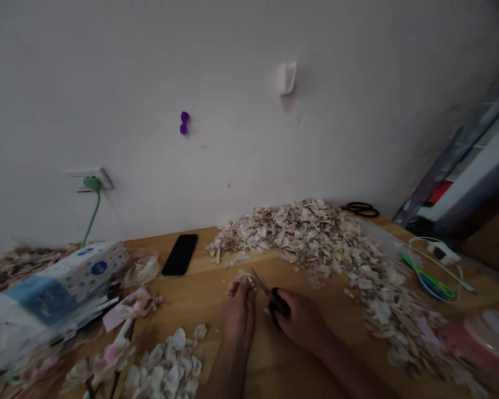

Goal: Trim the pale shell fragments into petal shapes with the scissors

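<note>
My left hand pinches a small pale petal-like flake between thumb and fingers, above the middle of the wooden table. In my right hand are black-handled scissors, their blades pointing up and left toward the flake. The blade tips lie close beside it; whether they touch it I cannot tell. Behind the hands spreads a large heap of dry whitish flakes. A smaller pile of rounder pale petals lies to the left of my left forearm.
A black phone lies near the wall. At left are a tissue pack and pink artificial flowers. On the right are black-handled scissors, green scissors, a white charger with cable and a pinkish container.
</note>
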Demonstrator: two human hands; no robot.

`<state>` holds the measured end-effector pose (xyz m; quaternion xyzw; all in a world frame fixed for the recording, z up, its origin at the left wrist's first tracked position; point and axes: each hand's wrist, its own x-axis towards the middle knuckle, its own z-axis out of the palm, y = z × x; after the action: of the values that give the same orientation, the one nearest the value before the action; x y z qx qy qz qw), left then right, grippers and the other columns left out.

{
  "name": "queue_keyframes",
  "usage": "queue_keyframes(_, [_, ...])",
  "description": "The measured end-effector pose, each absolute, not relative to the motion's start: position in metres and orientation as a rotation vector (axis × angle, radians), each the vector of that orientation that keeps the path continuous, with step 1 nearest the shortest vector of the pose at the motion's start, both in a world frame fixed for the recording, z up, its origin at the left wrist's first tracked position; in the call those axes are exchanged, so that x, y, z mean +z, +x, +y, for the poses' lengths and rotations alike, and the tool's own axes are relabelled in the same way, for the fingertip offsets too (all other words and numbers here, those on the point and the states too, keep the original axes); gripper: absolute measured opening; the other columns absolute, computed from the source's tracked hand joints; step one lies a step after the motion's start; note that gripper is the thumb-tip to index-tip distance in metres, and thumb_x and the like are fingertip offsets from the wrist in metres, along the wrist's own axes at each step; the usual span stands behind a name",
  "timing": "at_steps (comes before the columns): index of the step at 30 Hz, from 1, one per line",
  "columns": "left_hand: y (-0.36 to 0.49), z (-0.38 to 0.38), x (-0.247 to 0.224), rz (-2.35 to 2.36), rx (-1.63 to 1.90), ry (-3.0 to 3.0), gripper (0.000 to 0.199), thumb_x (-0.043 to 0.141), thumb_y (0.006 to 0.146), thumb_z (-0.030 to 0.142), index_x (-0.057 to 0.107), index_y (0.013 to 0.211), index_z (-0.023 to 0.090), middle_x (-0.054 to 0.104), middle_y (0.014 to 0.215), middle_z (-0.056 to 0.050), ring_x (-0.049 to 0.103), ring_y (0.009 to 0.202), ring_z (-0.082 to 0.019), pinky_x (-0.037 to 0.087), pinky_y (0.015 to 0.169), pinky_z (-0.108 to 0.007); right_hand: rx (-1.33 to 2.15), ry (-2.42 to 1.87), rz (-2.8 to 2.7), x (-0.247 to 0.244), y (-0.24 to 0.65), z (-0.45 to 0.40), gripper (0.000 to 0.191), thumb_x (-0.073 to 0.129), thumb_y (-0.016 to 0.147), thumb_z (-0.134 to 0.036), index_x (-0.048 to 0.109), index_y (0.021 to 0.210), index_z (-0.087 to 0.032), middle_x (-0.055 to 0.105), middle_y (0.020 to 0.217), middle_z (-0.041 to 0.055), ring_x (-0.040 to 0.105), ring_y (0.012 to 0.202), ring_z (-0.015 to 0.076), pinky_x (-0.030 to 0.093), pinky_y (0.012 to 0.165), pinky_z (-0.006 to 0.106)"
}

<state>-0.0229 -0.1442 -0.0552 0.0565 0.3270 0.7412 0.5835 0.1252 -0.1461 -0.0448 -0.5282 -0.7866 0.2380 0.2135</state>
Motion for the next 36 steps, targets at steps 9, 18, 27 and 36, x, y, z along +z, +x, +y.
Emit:
queue_keyframes(9, [-0.018, -0.144, -0.058, 0.723, 1.734, 0.204, 0.023, 0.078, 0.061, 0.016, 0.063, 0.079, 0.016, 0.068, 0.079, 0.0, 0.063, 0.072, -0.009, 0.049, 0.074, -0.02, 0.598, -1.489, -2.235, -0.047, 0.123, -0.15, 0.018, 0.052, 0.08, -0.032, 0.059, 0.094, -0.023, 0.069, 0.089, 0.004, 0.062, 0.078, 0.0195, 0.039, 0.066, 0.026])
queue_keyframes(18, [-0.015, -0.144, -0.056, 0.784, 1.719, 0.312, 0.022, 0.08, 0.058, 0.02, 0.063, 0.07, 0.015, 0.063, 0.068, 0.002, 0.058, 0.061, -0.007, 0.046, 0.063, -0.018, 0.559, -1.6, -2.179, -0.054, 0.123, -0.148, 0.026, 0.052, 0.079, -0.029, 0.059, 0.103, -0.022, 0.069, 0.093, 0.0072, 0.064, 0.084, 0.0225, 0.041, 0.069, 0.028])
queue_keyframes(27, [-0.014, -0.143, -0.061, 0.796, 1.712, 0.347, 0.021, 0.08, 0.059, 0.022, 0.064, 0.072, 0.015, 0.065, 0.069, 0.0, 0.06, 0.062, -0.009, 0.046, 0.065, -0.02, 0.579, -1.54, -2.194, -0.05, 0.125, -0.149, 0.017, 0.048, 0.082, -0.031, 0.061, 0.09, -0.023, 0.069, 0.084, 0.0036, 0.064, 0.078, 0.0204, 0.039, 0.065, 0.026])
queue_keyframes(36, [-0.015, -0.143, -0.061, 0.811, 1.711, 0.366, 0.02, 0.079, 0.062, 0.025, 0.065, 0.072, 0.015, 0.066, 0.071, -0.001, 0.06, 0.064, -0.009, 0.047, 0.063, -0.019, 0.614, -1.577, -2.224, -0.051, 0.127, -0.146, 0.018, 0.047, 0.081, -0.028, 0.062, 0.09, -0.023, 0.07, 0.085, 0.0042, 0.064, 0.079, 0.02, 0.04, 0.067, 0.025])
